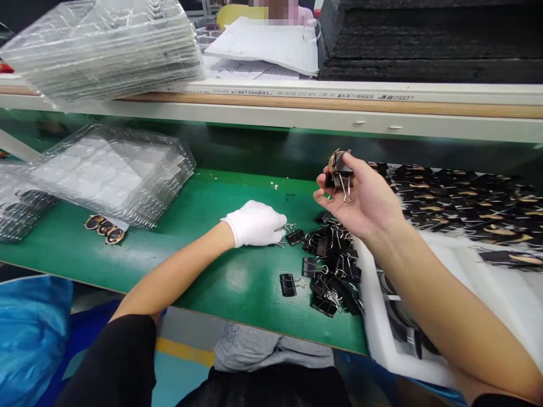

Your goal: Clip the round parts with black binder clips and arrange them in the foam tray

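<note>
My right hand [360,198], bare, is raised over the right side of the green table. Its thumb and fingers pinch a black binder clip [341,181] along with a small gold-edged dark piece [335,160], whose kind I cannot make out. My left hand [258,225], in a white glove, rests low on the table with fingers curled. A wire handle of a binder clip [280,244] pokes out beneath those fingers; most of it is hidden. Just right of the glove lies another binder clip [294,235], beside a loose pile of binder clips [333,243].
White foam trays [373,305] stand at right, one with rows of dark and gold pieces [462,198]. Clear plastic trays [114,169] are stacked at left, near gold-rimmed round dark pieces [104,228]. A shelf [271,116] crosses behind, bearing more trays, papers [271,45] and black foam [424,45].
</note>
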Motion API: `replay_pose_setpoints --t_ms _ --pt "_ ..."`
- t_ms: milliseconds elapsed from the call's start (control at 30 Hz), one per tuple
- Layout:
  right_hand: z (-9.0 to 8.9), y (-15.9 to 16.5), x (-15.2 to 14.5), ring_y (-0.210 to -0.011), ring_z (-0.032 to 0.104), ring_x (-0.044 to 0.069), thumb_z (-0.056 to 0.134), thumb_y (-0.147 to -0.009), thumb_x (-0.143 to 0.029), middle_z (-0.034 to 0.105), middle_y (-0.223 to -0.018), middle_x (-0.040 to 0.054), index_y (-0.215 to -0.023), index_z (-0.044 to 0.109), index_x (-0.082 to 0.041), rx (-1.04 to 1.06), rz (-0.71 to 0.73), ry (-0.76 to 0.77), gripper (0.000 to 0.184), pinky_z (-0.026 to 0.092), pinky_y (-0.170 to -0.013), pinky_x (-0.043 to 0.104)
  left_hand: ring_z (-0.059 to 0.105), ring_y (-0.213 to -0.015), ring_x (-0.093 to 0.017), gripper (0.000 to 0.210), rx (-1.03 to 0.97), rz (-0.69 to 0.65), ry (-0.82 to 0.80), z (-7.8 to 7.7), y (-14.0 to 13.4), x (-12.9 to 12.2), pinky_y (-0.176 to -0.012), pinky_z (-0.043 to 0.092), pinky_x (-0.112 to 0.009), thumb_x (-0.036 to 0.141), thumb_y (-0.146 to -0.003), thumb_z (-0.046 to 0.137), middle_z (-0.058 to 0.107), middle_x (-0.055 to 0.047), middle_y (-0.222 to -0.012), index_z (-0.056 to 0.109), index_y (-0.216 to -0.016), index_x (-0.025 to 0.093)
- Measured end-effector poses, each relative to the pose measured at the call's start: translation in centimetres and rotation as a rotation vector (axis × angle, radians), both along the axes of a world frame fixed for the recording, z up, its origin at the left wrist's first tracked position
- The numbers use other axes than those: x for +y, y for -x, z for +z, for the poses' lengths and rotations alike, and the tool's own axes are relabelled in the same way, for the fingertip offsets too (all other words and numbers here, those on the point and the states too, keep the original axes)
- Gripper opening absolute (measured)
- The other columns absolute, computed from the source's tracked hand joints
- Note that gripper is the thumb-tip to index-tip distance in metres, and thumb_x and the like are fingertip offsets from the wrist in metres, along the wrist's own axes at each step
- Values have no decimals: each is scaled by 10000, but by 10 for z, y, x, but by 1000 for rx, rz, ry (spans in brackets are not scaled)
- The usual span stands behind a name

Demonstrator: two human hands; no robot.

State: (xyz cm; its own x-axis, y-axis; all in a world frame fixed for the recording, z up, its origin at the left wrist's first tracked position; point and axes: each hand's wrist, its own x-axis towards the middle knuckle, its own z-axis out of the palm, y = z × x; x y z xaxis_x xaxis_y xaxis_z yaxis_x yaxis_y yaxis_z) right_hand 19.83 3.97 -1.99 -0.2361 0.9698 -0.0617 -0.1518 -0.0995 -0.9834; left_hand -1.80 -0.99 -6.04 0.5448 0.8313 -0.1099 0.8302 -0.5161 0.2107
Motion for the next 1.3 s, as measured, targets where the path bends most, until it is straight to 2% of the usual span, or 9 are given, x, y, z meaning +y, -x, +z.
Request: replay_pose_setpoints --t_ms 100,167,267,367,533,733,967,1167,1300 --pt "3 -1 -3 -855 716 224 775 -802 -566 708 -957 35 -872 651 -266 -76 103 52 332 554 -615 321 522 -529 -161 376 -157 87 -69 3 8 6 -559 310 -304 381 -949 517 547 -8 -542 553 -622 200" --pt "4 1 -7 -816 711 210 847 -750 -515 725 -964 33 -881 693 -257 -119 218 57 328 525 -588 296 546 -554 -144 418 -432 222 -85 8 14 12 -582 367 -288 446 -980 508 581 2 -564 552 -646 197" --pt "0 6 -13 -851 708 216 902 -701 -511 755 -970 48 -883 750 -237 -186 391 -69 362 546 -681 319 606 -561 -124 423 -923 456 -32 11 12 15 -587 448 -258 525 -997 509 650 -1 -622 586 -752 188" --pt "-9 12 -16 -873 701 230 894 -708 -526 774 -953 57 -885 793 -225 -263 373 -217 364 561 -788 364 641 -543 -116 442 -1116 514 63 8 3 12 -574 493 -248 567 -977 554 688 -14 -658 586 -760 183" --pt "-14 13 -16 -916 713 265 878 -729 -495 795 -982 66 -930 828 -226 -361 332 -281 339 575 -808 386 611 -499 -113 547 -943 474 142 12 2 4 -555 496 -259 643 -993 450 686 -19 -641 599 -739 181" --pt "-11 12 -14 -923 720 265 870 -741 -476 795 -978 56 -918 824 -229 -356 371 -323 307 582 -805 376 552 -479 -110 528 -635 421 16 26 9 0 -504 394 -244 613 -947 513 601 9 -555 521 -631 190" --pt "-7 -4 0 -799 726 238 781 -845 -456 782 -858 55 -937 799 -220 -450 353 -325 253 573 -712 353 535 -445 -85 484 -801 458 87 32 20 0 -491 411 -210 613 -950 519 586 34 -568 584 -737 183" --pt "-5 -13 9 -788 712 229 803 -800 -478 790 -906 61 -995 815 -207 -558 392 -459 335 547 -674 331 543 -420 -74 448 -764 349 80 35 15 -5 -476 415 -194 509 -965 528 579 43 -538 568 -667 177" --pt "-8 -11 7 -744 692 221 797 -788 -506 780 -870 62 -976 817 -188 -595 425 -493 370 507 -628 320 539 -410 -68 449 -748 344 46 34 13 -4 -483 415 -191 486 -969 525 576 51 -525 520 -640 181"
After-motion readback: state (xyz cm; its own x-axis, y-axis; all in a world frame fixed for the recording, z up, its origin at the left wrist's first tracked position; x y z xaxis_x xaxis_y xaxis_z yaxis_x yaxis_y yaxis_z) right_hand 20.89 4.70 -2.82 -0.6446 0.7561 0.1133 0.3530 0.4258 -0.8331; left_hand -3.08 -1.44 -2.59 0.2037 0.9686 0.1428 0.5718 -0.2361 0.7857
